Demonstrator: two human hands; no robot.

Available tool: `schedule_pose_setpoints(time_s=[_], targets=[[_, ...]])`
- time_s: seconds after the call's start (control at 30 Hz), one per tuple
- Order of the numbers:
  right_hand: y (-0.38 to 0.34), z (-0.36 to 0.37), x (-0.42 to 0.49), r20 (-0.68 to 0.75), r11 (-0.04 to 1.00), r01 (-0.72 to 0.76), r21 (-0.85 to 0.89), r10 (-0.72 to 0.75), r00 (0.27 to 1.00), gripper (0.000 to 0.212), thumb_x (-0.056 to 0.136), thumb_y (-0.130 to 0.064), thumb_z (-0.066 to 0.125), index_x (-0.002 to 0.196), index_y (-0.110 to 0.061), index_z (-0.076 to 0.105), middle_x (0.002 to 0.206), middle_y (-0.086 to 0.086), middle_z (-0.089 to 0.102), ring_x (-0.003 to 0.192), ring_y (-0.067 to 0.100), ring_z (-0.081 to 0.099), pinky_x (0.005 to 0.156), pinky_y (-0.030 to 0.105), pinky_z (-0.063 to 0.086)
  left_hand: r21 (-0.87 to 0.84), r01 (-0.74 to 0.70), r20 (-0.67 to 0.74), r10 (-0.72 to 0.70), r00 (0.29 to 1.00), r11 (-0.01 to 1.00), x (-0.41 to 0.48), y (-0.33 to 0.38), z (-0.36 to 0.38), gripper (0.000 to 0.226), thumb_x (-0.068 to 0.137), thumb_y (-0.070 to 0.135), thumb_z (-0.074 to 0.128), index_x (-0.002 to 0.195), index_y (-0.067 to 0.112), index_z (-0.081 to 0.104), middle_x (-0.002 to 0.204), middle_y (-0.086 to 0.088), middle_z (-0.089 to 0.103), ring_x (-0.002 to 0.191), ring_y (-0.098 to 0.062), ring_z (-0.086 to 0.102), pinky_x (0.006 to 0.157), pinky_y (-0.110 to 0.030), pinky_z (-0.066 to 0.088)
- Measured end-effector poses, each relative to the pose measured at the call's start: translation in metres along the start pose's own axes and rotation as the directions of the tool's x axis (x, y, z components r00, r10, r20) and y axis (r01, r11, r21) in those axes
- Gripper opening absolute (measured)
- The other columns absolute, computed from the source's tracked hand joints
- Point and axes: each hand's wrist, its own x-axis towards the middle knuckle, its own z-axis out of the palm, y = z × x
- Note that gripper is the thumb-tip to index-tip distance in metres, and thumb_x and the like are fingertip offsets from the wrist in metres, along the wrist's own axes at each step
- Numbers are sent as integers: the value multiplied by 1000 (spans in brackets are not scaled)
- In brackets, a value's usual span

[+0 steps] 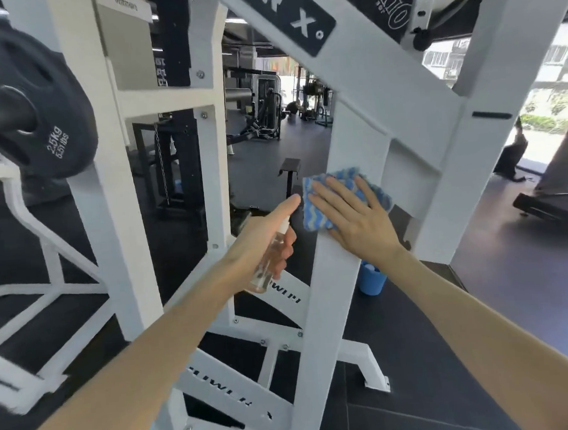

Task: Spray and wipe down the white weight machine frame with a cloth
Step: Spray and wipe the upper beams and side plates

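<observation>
Most of the blue-and-white striped cloth (314, 213) is covered. The right hand (359, 220) lies flat over it with its fingers straight and spread, pressing it against the slanted white post (328, 311) of the weight machine frame. Only the cloth's left edge and upper corners show around the fingers. It sits partway up the post, just below where the post meets the sloping upper beam.

Just left of the post, the left hand (260, 236) grips a small clear spray bottle (263, 277), with its fingers curled round the body. The index finger reaches forward over the top, so the sprayer head is largely hidden. The finger seems to rest on the head, though blur makes that hard to confirm. The bottle's tip is close to the cloth's left edge but not touching it, and its base hangs free of the post.

Behind the post, low down, a blue container (373, 282) stands on the dark floor, partly blocked by the post and the right forearm. The black label plate (297, 24) on the beam above the post is cut off at the top, leaving only a few letters. Far left of the post, a black weight plate (55, 135) marked 2.5kg runs out of view. The lettering on the frame's base bars is too smeared to read.
</observation>
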Motion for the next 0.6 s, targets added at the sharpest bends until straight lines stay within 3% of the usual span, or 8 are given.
schedule_pose_setpoints(time_s=[0.17,0.37,0.5,0.6], targets=[[-1,8,-2,-31,998,-32,-54,31,999,49,93,-22,46,141,-15,38,145,1,43,142,19,23,116,44,12,138,-13,-47,20,999,990,20,-37,16,60,96,42,51,48,7,49,43,-5,46,32,-17,38,40,-23,35],[-3,9,-5,-21,995,-54,-80,53,998,53,92,-20,52,142,-16,35,147,0,39,146,15,3,117,42,9,374,-52,-85,90,992,926,33,-82,44,55,95,42,47,49,11,51,41,0,48,33,-12,41,52,-25,42],[-3,7,-4,-14,996,-46,-82,45,999,57,89,-20,58,141,-16,36,145,1,42,139,20,27,117,42,8,431,0,-27,13,1000,902,38,-97,55,57,96,52,47,57,12,53,51,-2,52,40,-11,46,54,-25,46],[-6,6,-5,-22,995,-62,-73,60,998,55,89,-21,58,140,-16,37,143,2,45,135,20,31,116,43,9,500,-96,-126,182,975,861,38,-106,52,62,89,53,39,59,1,55,49,-3,49,44,-14,47,65,-38,55]])
